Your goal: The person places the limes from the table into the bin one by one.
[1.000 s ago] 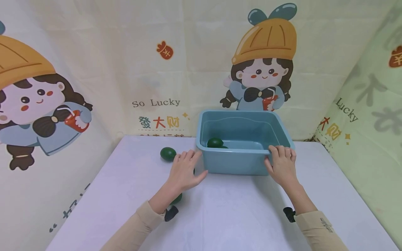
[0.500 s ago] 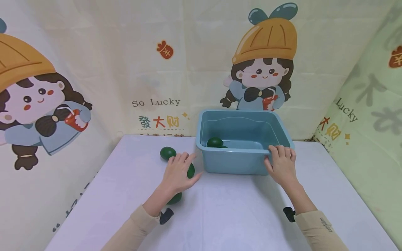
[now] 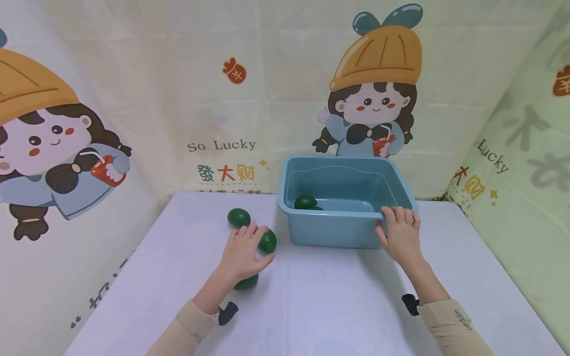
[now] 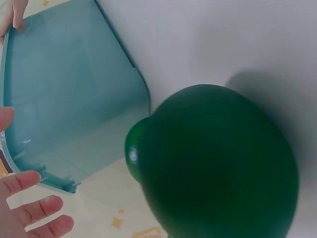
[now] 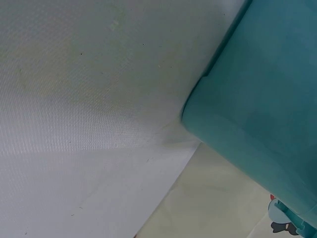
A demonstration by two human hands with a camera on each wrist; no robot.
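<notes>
Grip first: the left hand lies with loosely spread fingers over a green ball, touching it but not yet closed round it; the right hand curls over the near rim of the tub, steadying it on the worktop. To lift cleanly, the fingers should wrap the ball's widest part, since it looks smooth and apt to roll. Two more balls lie close by; another sits inside the tub.
</notes>
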